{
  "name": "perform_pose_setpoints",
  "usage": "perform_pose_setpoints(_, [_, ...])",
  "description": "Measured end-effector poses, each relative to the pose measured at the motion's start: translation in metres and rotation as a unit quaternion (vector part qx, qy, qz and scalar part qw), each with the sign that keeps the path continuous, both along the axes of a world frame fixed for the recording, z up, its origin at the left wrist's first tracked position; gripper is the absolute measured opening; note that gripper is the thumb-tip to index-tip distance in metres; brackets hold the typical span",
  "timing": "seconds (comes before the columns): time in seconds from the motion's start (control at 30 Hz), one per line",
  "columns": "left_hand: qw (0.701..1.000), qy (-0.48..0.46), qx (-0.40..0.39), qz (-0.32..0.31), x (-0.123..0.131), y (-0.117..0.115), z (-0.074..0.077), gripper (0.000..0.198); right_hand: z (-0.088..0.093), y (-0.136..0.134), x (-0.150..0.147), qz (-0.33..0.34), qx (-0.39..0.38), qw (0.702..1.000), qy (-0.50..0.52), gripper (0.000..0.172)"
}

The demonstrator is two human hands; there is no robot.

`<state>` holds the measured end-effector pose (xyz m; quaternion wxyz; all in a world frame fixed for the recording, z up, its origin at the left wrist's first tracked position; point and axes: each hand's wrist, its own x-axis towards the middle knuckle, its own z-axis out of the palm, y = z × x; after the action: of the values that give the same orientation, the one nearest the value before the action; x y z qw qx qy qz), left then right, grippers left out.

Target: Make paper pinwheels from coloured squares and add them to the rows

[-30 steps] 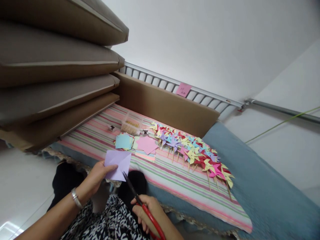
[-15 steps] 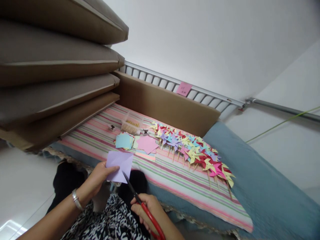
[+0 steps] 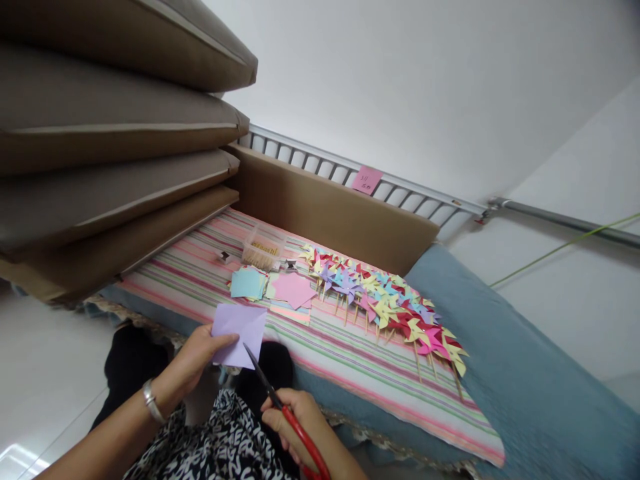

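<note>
A square of lilac paper [image 3: 239, 327] is pinched at its left edge by my left hand [image 3: 204, 350], the thumb lying on top. My right hand [image 3: 295, 417] grips the red-handled scissors [image 3: 301, 433]. Their dark blades point up and left, with the tips over the lower right part of the paper. Past the paper lie a stack of light-blue squares [image 3: 247, 283] and some pink paper sheets [image 3: 293, 290]. Many finished paper pinwheels [image 3: 385, 307] on wooden sticks lie in a row to the right.
A striped cloth [image 3: 350, 370] covers the surface. On it stand a clear plastic box [image 3: 263, 250] of small gold and tan pieces and a binder clip [image 3: 291, 265]. Stacked brown cushions [image 3: 115, 133] rise at left; a brown board [image 3: 330, 200] leans behind against a white radiator [image 3: 285, 148].
Almost nothing differs. The scissor tips and the lilac paper stay nearly in place; the whole view has shifted very slightly.
</note>
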<state>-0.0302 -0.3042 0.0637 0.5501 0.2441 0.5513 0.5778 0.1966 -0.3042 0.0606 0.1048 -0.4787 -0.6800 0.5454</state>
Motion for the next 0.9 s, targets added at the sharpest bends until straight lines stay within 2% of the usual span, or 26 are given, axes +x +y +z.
perform_pose_setpoints(0.17, [1.000,0.002,0.005,-0.002,0.001,0.001,0.000,0.022,-0.003,0.001,0.003,0.009,0.001,1.000,0.012,0.020])
perform_pose_setpoints(0.37, [1.000,0.016,-0.007,0.010,0.004,0.002,0.004,0.021,-0.006,0.001,0.000,0.010,-0.008,1.000,-0.020,0.023])
perform_pose_setpoints(0.5, [0.998,0.048,-0.017,0.030,-0.005,0.005,0.004,0.021,0.000,0.002,0.011,0.062,0.041,0.997,-0.025,0.017])
perform_pose_setpoints(0.6, [0.996,0.078,-0.019,0.033,-0.018,0.008,-0.002,0.023,-0.004,0.008,0.031,0.104,0.068,0.992,-0.025,0.032])
perform_pose_setpoints(0.73, [0.995,0.086,-0.038,-0.021,-0.023,0.009,-0.007,0.026,-0.009,0.023,0.050,0.078,0.126,0.989,-0.010,0.045])
perform_pose_setpoints(0.8, [0.994,0.078,-0.042,-0.068,-0.017,0.008,-0.007,0.025,-0.004,0.032,0.048,0.039,0.169,0.985,0.012,0.047])
perform_pose_setpoints(0.9, [0.986,0.066,-0.033,-0.152,-0.002,0.006,-0.005,0.017,0.010,0.044,0.031,-0.015,0.188,0.980,0.063,0.044])
